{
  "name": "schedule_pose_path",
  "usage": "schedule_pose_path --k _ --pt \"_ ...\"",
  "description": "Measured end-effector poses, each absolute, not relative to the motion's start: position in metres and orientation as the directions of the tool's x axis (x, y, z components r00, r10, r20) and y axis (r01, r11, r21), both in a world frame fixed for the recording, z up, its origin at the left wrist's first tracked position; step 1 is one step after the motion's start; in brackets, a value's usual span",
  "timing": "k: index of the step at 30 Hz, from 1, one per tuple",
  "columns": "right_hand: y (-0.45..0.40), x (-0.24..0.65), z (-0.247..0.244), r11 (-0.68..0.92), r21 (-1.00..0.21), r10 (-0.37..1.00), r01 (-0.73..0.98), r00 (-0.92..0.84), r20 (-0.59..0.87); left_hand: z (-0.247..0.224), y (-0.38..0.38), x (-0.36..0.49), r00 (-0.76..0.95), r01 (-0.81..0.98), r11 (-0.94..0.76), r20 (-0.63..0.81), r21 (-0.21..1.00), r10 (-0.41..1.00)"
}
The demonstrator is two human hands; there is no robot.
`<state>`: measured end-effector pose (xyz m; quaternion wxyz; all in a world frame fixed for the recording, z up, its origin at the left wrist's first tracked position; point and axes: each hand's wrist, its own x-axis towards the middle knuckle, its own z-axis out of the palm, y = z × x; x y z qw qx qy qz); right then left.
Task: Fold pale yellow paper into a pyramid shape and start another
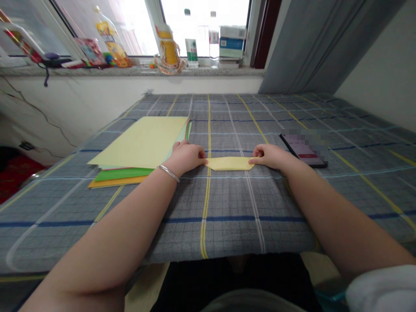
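Folded paper (231,163): right of the stack (143,143). The left hand (187,157) pinches its left end; the right hand (269,156) pinches its right end. Handling: probably light, flexible, easily creased or torn; grip both ends lightly.

Folded paper (230,163): pale yellow. Cloth (229,197): grey check, striped blue, yellow and white. Paper stack (139,141) at ten o'clock: pale yellow uppermost, green and orange below.
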<state>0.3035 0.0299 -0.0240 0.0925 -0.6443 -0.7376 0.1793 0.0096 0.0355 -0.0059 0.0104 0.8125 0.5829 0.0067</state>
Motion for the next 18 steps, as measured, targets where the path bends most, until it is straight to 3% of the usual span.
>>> schedule_pose_path --k 10,18 --pt "0.032 0.315 -0.017 -0.001 -0.445 0.981 0.895 -0.085 -0.173 -0.002 0.041 0.006 0.263 0.963 -0.26 -0.035 0.066 0.964" --pt "0.035 0.319 -0.017 -0.064 -0.417 0.976 0.907 -0.03 -0.215 0.001 0.036 0.01 0.298 0.953 -0.299 -0.03 -0.048 0.954"
